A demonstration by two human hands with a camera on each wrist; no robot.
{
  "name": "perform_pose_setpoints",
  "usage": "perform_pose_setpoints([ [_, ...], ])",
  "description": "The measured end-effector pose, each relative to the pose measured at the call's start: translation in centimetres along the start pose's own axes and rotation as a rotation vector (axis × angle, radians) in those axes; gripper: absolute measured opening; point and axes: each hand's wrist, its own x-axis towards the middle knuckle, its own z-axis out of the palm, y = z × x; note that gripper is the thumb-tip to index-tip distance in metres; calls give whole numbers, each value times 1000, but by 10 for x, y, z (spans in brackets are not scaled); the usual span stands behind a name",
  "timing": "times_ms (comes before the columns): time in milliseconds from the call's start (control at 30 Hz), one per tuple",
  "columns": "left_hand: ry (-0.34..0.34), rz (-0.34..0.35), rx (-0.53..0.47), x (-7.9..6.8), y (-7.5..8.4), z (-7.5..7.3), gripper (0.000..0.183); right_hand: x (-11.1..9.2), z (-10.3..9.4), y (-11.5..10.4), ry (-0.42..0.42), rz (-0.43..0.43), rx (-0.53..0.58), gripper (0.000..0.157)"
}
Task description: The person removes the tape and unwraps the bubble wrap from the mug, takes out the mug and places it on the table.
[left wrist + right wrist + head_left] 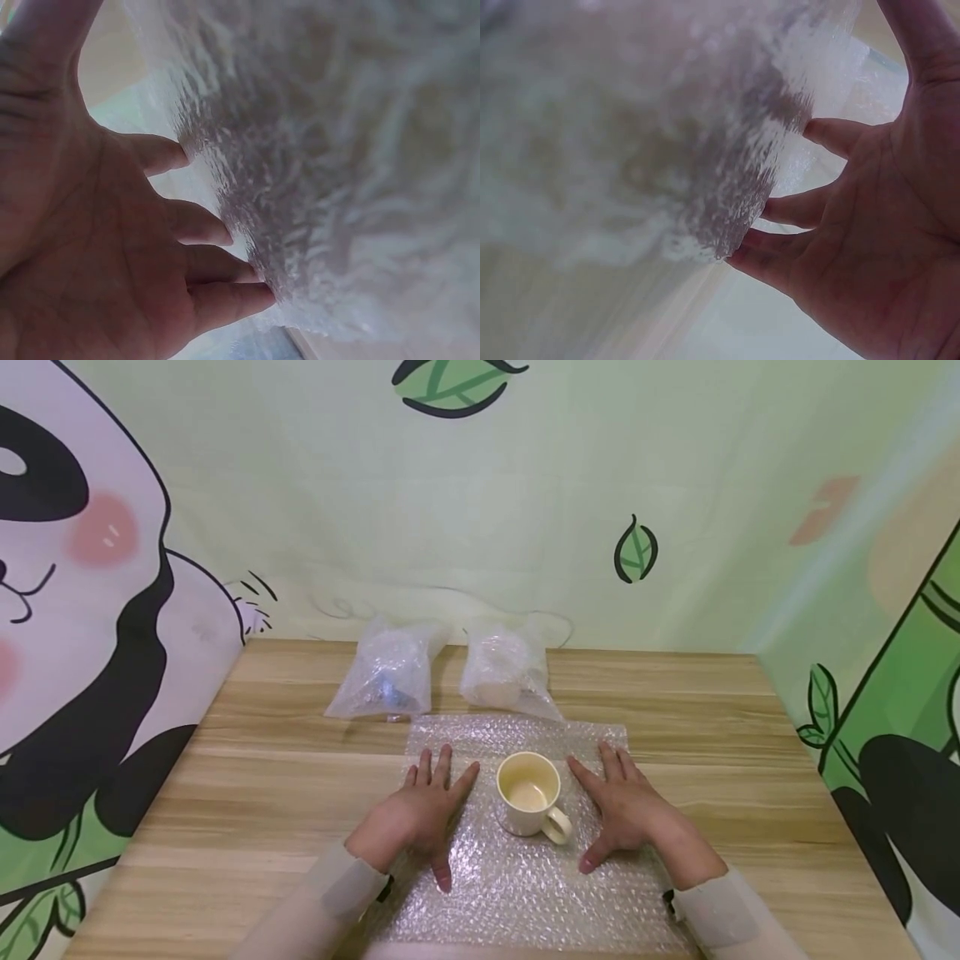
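A pale yellow mug (528, 795) stands upright on a flat sheet of bubble wrap (525, 906), its handle turned to the lower right. My left hand (423, 814) lies to the left of the mug with fingers spread, touching the sheet. On the mug's other side my right hand (626, 806) is spread out the same way, apart from the mug. In the left wrist view, straight fingertips meet the bubble wrap (315, 172). The right wrist view likewise has fingertips against the bubble wrap (645, 150). Neither wrist view includes the mug.
Two bubble-wrapped bundles stand at the back of the wooden table (285, 810): a left bundle (393, 668) with something blue inside, and a right bundle (502, 668) with pale contents. Behind the table hangs a printed backdrop (525, 510) with leaves and pandas.
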Motion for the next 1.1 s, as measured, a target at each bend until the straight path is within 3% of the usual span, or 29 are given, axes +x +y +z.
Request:
perform_pose_setpoints([
  [700,35,49,16,-4,-6,1,168,-2,0,2,-19,3,28,149],
  [1100,58,115,-58,-8,-18,0,163,-4,-1,10,-18,-18,104,146],
])
